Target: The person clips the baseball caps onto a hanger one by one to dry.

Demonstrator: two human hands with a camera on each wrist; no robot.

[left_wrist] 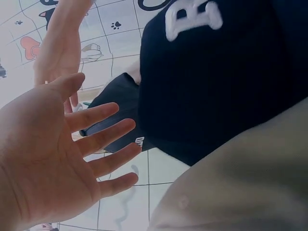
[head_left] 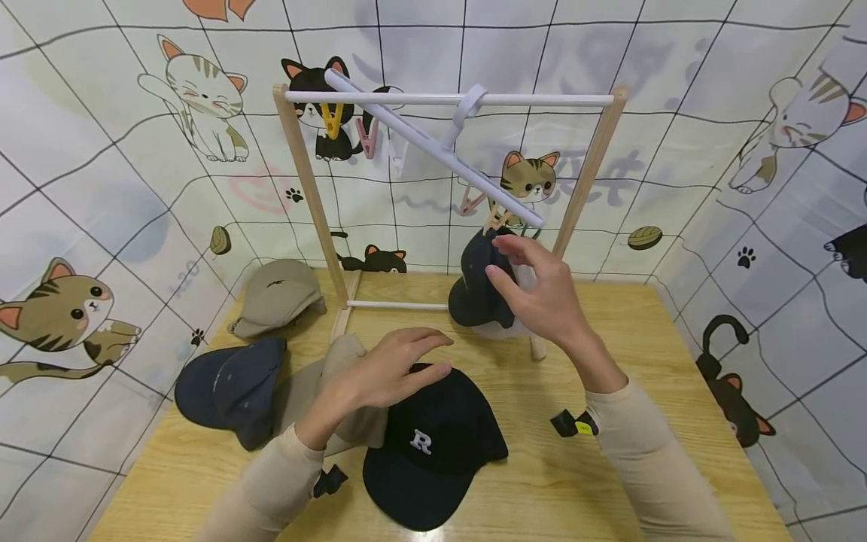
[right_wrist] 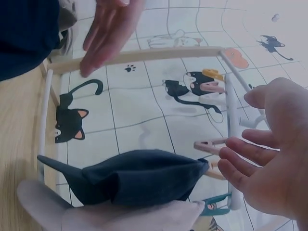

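Note:
A navy cap [head_left: 479, 275] hangs from a peach clothespin [head_left: 497, 219] at the low end of a tilted white hanger bar [head_left: 433, 149]. Close beside that cap's top is my right hand [head_left: 543, 295], fingers loosely bent and holding nothing. Behind the navy cap hangs a pale cap [right_wrist: 139, 217], with a teal clip [right_wrist: 216, 204] at its edge. My left hand [head_left: 386, 370] hovers palm inward, fingers spread and nothing in them, over a black cap [head_left: 440, 429] with a white R. In the left wrist view, the black cap fills the upper right.
A wooden stand [head_left: 313, 188] with a white top rail [head_left: 542, 99] carries the bar by its hook [head_left: 467, 109]. Yellow [head_left: 332, 120] and pink [head_left: 368, 139] clips hang at the raised end. On the table's left lie another navy cap [head_left: 230, 388], a khaki cap [head_left: 278, 297] and beige caps [head_left: 301, 391].

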